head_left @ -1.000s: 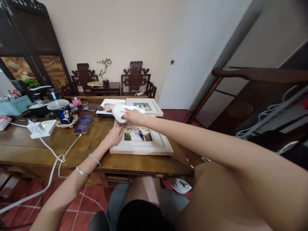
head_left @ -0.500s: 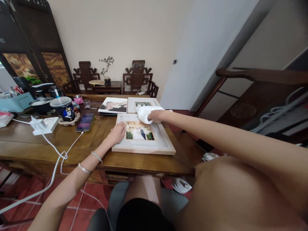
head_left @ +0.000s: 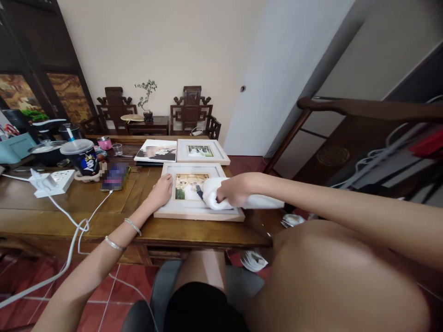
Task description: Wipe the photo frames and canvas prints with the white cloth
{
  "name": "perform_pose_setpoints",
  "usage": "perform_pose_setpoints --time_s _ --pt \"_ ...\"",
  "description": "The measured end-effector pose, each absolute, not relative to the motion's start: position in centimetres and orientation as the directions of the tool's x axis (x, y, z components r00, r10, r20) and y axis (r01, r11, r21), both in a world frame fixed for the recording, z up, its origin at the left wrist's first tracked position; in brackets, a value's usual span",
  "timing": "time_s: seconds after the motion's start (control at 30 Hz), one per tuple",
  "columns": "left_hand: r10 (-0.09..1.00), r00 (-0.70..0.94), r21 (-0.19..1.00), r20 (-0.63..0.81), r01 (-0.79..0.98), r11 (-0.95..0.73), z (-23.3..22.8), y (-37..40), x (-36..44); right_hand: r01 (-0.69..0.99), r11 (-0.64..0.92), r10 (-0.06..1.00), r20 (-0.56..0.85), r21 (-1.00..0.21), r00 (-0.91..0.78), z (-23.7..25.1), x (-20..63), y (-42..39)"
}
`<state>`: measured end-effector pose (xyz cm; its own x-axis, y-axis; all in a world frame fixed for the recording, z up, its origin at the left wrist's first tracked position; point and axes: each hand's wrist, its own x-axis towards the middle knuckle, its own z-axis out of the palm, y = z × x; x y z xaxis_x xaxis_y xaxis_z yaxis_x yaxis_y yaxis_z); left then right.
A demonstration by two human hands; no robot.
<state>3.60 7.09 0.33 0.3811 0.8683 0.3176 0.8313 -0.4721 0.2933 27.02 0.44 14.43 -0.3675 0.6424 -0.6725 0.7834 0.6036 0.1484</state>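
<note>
White cloth [head_left: 210,193], clenched in the right hand [head_left: 238,190], covers part of the picture frame [head_left: 197,216] near the table's [head_left: 204,234] front-right corner; the left hand [head_left: 162,190] rests, unclenched, on the frame's left edge. Wiping seems underway; another stroke calls for steady bracing.

Carved chairs [head_left: 192,107] and framed photos [head_left: 185,188] suggest a home.

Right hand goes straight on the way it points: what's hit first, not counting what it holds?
Probably the left hand, at the left side of the framed photo, with the white cloth leading. Height above the photo is unclear; the cloth may brush it first.
</note>
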Motion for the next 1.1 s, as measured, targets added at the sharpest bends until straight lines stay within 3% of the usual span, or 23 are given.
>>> perform_pose_setpoints --time_s 0.07,0.27,0.5,0.73,0.97,1.1 --pt "0.866 0.392 0.286 0.311 0.83 -0.479 0.4 7.0 3.6 0.801 0.582 0.652 -0.669 0.139 -0.357 14.5 26.6 -0.3" --pt "0.833 0.461 0.302 0.306 0.783 -0.544 0.6 6.7 3.3 0.87 0.408 0.851 -0.461 0.278 -0.252 12.8 26.5 2.4" --pt "0.841 0.454 0.315 0.294 0.785 -0.533 0.7 6.9 3.2 0.857 0.387 0.912 -0.281 0.34 -0.3 12.0 27.9 9.1" --pt "0.856 0.424 0.325 0.294 0.798 -0.507 1.0 6.8 3.6 0.787 0.485 0.842 -0.446 0.381 -0.303 11.4 27.5 5.5" --pt "0.866 0.407 0.343 0.29 0.801 -0.491 1.6 6.2 3.8 0.776 0.606 0.647 -0.676 0.174 -0.353 15.2 25.6 -1.8" --pt "0.858 0.413 0.351 0.304 0.789 -0.504 1.5 6.3 3.7 0.799 0.585 0.658 -0.656 0.136 -0.37 16.0 24.6 -3.3"
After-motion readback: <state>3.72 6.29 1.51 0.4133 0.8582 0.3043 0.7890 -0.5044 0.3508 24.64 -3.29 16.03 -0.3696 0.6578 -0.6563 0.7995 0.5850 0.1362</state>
